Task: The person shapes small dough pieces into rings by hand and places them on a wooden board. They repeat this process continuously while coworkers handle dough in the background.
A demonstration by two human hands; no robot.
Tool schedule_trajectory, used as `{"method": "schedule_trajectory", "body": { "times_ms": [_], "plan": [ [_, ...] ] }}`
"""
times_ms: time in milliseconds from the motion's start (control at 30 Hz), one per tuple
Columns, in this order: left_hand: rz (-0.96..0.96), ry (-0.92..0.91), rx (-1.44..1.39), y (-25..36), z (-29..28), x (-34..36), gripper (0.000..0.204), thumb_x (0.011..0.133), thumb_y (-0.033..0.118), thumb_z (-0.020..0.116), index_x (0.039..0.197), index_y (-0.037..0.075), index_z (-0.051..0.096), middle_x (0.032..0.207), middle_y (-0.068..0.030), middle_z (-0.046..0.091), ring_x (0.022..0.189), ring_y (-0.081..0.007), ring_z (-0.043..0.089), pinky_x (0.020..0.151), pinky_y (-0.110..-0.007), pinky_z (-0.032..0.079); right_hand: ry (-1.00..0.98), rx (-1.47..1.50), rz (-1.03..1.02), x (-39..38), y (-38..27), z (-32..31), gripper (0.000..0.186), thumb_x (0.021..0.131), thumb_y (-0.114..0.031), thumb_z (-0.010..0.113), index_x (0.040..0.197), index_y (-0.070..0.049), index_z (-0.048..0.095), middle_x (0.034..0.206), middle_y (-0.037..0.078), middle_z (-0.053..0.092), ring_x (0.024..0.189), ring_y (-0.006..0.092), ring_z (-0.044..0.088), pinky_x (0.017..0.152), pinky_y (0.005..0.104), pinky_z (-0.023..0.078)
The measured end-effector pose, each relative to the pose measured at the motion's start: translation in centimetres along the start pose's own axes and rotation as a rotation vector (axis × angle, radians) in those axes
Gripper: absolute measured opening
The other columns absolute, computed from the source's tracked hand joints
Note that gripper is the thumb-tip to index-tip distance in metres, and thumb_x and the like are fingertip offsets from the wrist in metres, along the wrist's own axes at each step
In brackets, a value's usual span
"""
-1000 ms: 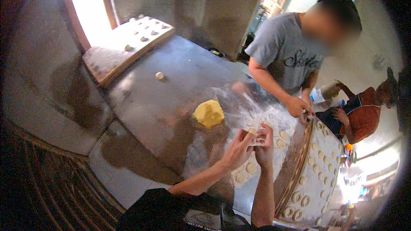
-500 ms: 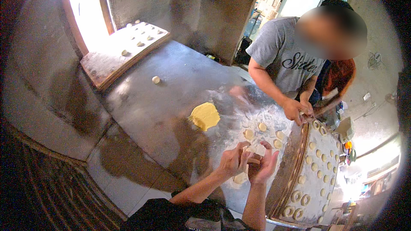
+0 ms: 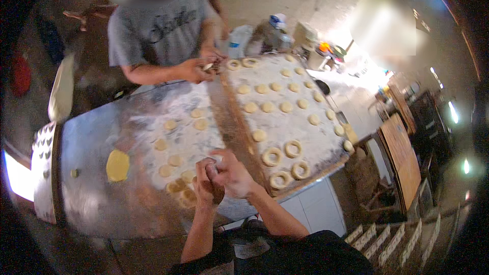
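Observation:
My left hand [image 3: 209, 183] and my right hand [image 3: 232, 175] are closed together over the floured steel table [image 3: 86, 183]; what they hold is mostly hidden and blurred. Several pale dough discs [image 3: 174, 161] lie in flour beside and beyond them. A flattened yellow dough piece [image 3: 117, 165] is to the left. At the right, a floured board [image 3: 300, 153] bears several dough discs [image 3: 285, 107] and dough rings [image 3: 272, 157].
A person in a grey T-shirt [image 3: 168, 35] works across the table, hands at the board's upper corner, another person partly behind. A second board with dough pieces [image 3: 43, 183] is at the far left. Containers [image 3: 277, 33] stand beyond. A wooden panel [image 3: 400, 158] is at the right.
My view has swung to the right, so the board with rings is now central. My hands remain together, their fingers now more closed around what was a pale piece between them.

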State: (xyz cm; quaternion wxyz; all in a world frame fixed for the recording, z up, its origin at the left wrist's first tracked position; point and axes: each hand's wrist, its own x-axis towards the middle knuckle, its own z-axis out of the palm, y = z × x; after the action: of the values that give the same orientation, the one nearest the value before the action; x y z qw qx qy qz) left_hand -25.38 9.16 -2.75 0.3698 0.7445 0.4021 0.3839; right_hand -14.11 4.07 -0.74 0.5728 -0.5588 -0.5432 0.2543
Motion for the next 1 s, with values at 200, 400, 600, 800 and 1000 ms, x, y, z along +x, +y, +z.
{"method": "schedule_trajectory", "body": {
  "times_ms": [200,400,600,800,1000],
  "plan": [
    [0.034,-0.355,-0.189,6.7,8.0,-1.1,0.019,0.101,0.017,0.047,0.117,0.01,0.053,0.093,-0.0174,0.067,0.081,-0.0289,0.07,0.065,-0.035,0.053,0.241,0.793,0.18,-5.1,0.7,-10.2,0.053,0.098,-0.047,0.049,0.133,-0.007,0.038,0.098,0.011,0.062,0.093,0.0254,0.063,0.08,0.0365,0.052],
    [0.223,-0.405,-0.161,11.6,16.0,-2.0,0.019,0.102,0.022,0.047,0.116,0.009,0.05,0.093,-0.023,0.066,0.085,-0.0456,0.066,0.072,-0.049,0.052,0.319,0.903,0.272,-10.2,1.0,-20.1,0.055,0.101,-0.046,0.049,0.14,-0.01,0.034,0.09,0.004,0.059,0.078,0.0106,0.056,0.066,0.0271,0.047],
    [0.122,-0.726,-0.345,15.6,25.1,-1.5,0.03,0.102,0.031,0.044,0.119,0.006,0.049,0.099,-0.0291,0.062,0.093,-0.0515,0.059,0.077,-0.056,0.048,0.652,0.023,0.308,-12.0,5.7,-26.6,0.055,0.102,-0.042,0.048,0.142,-0.007,0.034,0.093,0.015,0.062,0.086,0.0274,0.063,0.079,0.0388,0.051],
    [0.28,-0.61,0.439,15.1,29.6,1.3,0.055,0.095,0.041,0.053,0.135,0.004,0.046,0.125,-0.0255,0.049,0.114,-0.0463,0.047,0.094,-0.059,0.04,0.619,-0.61,0.642,-13.7,6.3,-30.7,0.079,0.088,-0.034,0.065,0.148,-0.002,0.024,0.12,0.032,0.055,0.097,0.0427,0.063,0.085,0.0497,0.048],
    [0.427,-0.842,0.587,14.9,26.3,-1.5,0.072,0.075,0.026,0.077,0.134,0.005,0.042,0.12,-0.0212,0.048,0.113,-0.0389,0.05,0.095,-0.053,0.04,0.416,-1.014,0.666,-15.5,4.8,-28.4,0.09,0.075,-0.037,0.075,0.149,-0.012,0.03,0.106,0.022,0.056,0.101,0.0417,0.053,0.087,0.0558,0.039]
  ]
}}
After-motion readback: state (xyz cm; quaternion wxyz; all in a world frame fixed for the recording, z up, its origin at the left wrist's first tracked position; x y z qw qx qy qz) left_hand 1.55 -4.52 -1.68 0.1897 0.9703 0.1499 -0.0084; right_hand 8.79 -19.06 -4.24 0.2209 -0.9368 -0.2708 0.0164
